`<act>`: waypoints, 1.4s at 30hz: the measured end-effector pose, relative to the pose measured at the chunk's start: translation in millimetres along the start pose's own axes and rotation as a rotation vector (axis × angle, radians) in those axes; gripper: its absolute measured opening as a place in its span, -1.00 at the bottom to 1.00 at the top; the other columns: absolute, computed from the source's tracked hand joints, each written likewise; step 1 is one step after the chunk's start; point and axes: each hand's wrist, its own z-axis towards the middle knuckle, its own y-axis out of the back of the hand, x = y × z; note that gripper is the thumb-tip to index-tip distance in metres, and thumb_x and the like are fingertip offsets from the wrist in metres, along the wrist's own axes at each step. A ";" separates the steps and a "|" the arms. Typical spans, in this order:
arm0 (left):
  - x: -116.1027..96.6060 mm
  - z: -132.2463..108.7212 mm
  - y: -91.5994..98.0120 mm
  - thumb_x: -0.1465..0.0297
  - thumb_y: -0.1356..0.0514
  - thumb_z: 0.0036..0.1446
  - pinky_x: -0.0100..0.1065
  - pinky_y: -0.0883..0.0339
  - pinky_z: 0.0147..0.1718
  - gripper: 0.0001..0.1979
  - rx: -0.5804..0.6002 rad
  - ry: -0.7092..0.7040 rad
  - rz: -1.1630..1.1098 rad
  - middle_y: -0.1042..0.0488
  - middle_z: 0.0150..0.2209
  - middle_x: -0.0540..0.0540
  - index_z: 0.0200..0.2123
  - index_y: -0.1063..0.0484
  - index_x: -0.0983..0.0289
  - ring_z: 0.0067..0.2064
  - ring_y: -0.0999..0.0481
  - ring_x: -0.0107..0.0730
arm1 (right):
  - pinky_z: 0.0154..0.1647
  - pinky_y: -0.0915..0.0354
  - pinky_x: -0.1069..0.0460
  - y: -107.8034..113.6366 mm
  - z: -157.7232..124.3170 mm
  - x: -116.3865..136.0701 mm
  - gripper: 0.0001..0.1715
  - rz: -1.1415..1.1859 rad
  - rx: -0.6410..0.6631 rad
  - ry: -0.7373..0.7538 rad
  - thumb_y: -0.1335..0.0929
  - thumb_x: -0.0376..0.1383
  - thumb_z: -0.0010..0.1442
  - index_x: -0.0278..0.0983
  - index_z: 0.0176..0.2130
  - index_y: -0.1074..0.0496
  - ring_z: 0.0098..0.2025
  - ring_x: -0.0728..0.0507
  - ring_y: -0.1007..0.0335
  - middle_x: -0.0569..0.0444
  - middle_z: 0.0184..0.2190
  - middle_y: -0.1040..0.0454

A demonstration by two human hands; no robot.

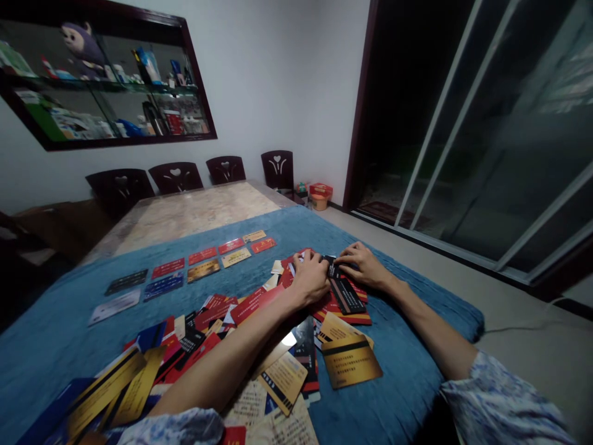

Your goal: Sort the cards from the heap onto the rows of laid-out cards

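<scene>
Both hands are at the right side of a loose heap of plastic cards on the blue cloth. My left hand (pixel 311 275) is curled over red cards, its fingertips bent down among them; whatever it pinches is hidden. Just to its right, my right hand (pixel 364 266) has its fingers bent and closed at a black card (pixel 332 268) between the two hands. Below them lies a black striped card (pixel 347 296) on red cards. Closer to me rest a gold card (pixel 352 361) and a tan card (pixel 283 378). My left forearm crosses over the heap.
Beyond the heap, cards lie in two rows, among them a blue card (pixel 164 286), a silver card (pixel 114 307) and a red card (pixel 202 255). The blue cloth (pixel 398 383) covers the near table; bare marble-like tabletop (pixel 199 207) lies behind. Dark chairs (pixel 176 178) stand along the wall.
</scene>
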 end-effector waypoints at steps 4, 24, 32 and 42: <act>1.7 1.2 1.6 0.56 -0.05 0.05 0.09 -0.09 0.05 -0.63 0.030 -0.054 -0.101 -0.50 -0.03 0.18 -0.13 -0.51 0.23 0.12 -0.23 -0.04 | 0.02 -0.22 -0.23 3.4 0.9 8.6 -0.68 0.018 0.031 0.007 -0.35 -0.12 0.28 -0.15 -0.06 -0.60 -0.04 -0.26 -0.24 -0.08 -0.10 -0.55; 22.3 7.3 -2.4 0.55 -0.09 0.01 0.13 -0.06 0.14 -0.52 0.010 0.005 -0.165 -0.46 0.13 0.17 0.02 -0.48 0.20 0.28 -0.13 -0.01 | 0.06 -0.26 -0.28 8.6 -1.0 17.9 -0.53 0.079 0.069 -0.031 -0.47 0.03 0.11 -0.09 -0.03 -0.60 0.02 -0.30 -0.23 -0.11 -0.10 -0.49; 21.9 5.8 -2.8 0.52 -0.12 0.05 0.13 -0.08 0.12 -0.59 0.010 -0.030 -0.136 -0.47 0.12 0.17 -0.02 -0.49 0.19 0.27 -0.16 0.02 | 0.01 -0.35 -0.21 11.5 -2.6 16.9 -0.75 0.166 -0.014 0.102 -0.46 -0.19 0.14 -0.15 -0.15 -0.63 -0.06 -0.25 -0.33 -0.05 -0.25 -0.57; 22.0 5.2 0.0 0.52 -0.08 0.14 0.08 -0.07 0.08 -0.67 -0.051 -0.015 -0.139 -0.54 -0.01 0.15 -0.10 -0.53 0.17 0.20 -0.22 -0.04 | -0.07 -0.42 -0.21 11.8 -3.7 19.9 -0.75 0.188 -0.230 0.151 -0.32 -0.27 0.26 -0.13 -0.19 -0.61 -0.14 -0.22 -0.42 0.00 -0.29 -0.63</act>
